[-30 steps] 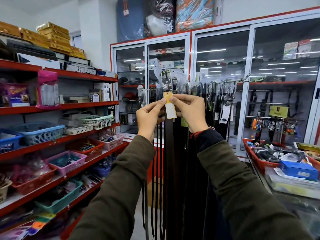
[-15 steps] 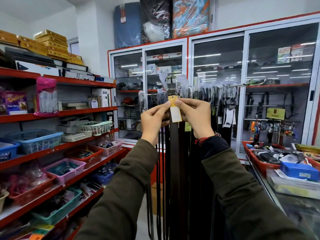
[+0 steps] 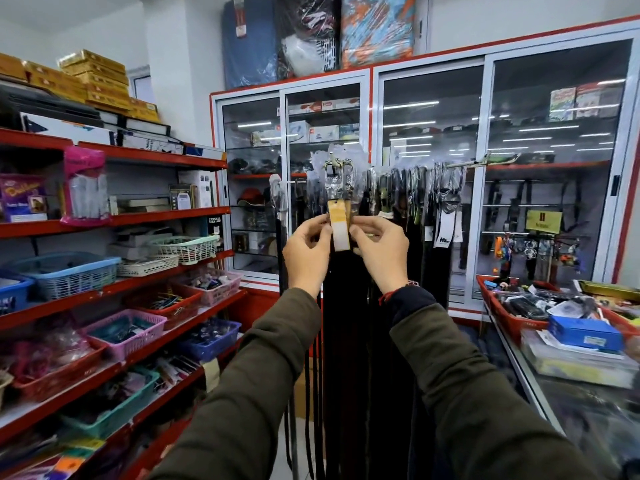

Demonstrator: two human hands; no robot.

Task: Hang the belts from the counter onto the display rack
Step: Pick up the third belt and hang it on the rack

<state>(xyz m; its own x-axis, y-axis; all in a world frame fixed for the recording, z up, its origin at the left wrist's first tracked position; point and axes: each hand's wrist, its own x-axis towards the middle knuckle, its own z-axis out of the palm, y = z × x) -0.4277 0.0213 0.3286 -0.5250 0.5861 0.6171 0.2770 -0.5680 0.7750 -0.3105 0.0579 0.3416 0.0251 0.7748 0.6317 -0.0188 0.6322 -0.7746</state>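
A dark belt hangs straight down in front of me, its buckle wrapped in clear plastic at rack height. A yellow and white tag hangs just below the buckle. My left hand and my right hand pinch the belt from either side at the tag. Behind it, the display rack's rail carries several dark belts with wrapped buckles. Whether the held buckle sits on a hook is hidden by plastic.
Red shelves with plastic baskets run along the left. A glass counter at the right carries a red tray, a blue box and stacked packets. Glass-door cabinets stand behind the rack.
Both hands and the belt sit slightly lower and more central in view than one second ago; the camera tilted up. The grip on the belt at the tag is unchanged.
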